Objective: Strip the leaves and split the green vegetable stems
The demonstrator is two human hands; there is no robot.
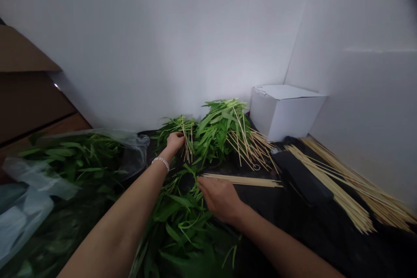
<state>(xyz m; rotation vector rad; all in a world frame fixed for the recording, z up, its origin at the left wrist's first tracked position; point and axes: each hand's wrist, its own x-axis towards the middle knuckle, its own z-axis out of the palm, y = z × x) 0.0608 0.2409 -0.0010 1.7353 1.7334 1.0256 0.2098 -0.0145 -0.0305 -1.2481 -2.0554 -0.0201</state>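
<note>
My left hand [176, 141], with a white bead bracelet at the wrist, reaches to a small pile of skewered greens [177, 126] by the wall. Its fingers are closed at the thin wooden sticks [188, 141] there; what exactly they grip is too small to make out. Nearer to me, my right hand [219, 195] has its fingers pressed together at the stems of the loose leafy greens [185, 217]. Whatever lies between those fingertips is hidden. Just beyond it lies a row of bare sticks [244, 180]. A bigger heap of skewered greens [218, 128] stands behind, its sticks pointing right.
An open plastic bag [140, 145] of greens is at the left, below a brown cardboard box [29, 95]. At the right are a white box [286, 108], a black flat case [304, 178] and long bundles of sticks [339, 191] along the wall.
</note>
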